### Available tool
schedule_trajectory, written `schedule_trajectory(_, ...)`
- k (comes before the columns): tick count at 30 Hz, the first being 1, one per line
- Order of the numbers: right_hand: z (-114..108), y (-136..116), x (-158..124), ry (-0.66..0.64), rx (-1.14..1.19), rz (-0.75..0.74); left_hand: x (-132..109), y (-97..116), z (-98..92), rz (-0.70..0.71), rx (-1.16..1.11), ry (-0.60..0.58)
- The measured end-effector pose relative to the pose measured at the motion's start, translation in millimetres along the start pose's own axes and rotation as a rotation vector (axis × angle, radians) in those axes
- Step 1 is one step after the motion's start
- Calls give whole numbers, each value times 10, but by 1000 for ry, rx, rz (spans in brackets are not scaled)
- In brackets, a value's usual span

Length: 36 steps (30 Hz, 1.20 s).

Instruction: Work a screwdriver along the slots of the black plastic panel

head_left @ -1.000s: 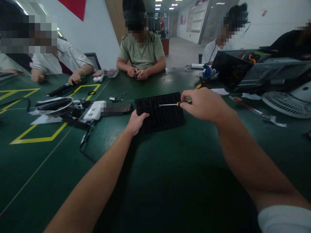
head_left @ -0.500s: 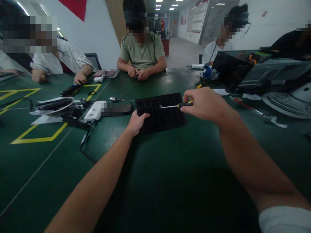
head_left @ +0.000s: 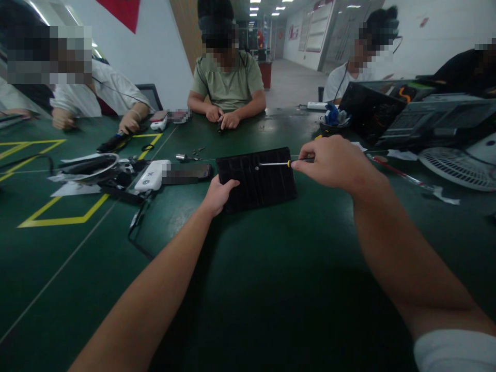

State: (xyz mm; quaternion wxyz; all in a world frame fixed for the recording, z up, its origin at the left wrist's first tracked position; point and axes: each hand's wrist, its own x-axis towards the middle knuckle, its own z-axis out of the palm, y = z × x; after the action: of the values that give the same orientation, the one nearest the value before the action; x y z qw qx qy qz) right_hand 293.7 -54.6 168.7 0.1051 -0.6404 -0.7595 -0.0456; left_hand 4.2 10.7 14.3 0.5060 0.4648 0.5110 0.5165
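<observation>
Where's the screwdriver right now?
In the head view, the screwdriver is just right of the middle, gripped in the right hand. Its shaft points left over the black panel that the left hand holds.

Ceiling lamps point(head_left: 253, 9) glow at the back, the dim table point(head_left: 271, 268) shows faint glare, and edges look stretched.

No lettering can be read: the dark marks on the white box point(head_left: 151, 178) are too small, and the wall poster point(head_left: 293, 33) is blurred.
</observation>
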Motion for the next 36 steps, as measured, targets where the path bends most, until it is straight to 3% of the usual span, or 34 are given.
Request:
schedule_trajectory(23, 80, -27, 31, -77, 53, -3, -29, 26, 7, -12, -7, -3)
schedule_trajectory(36, 87, -32, 7, 3, 48, -11, -9, 19, 0, -7, -20, -3)
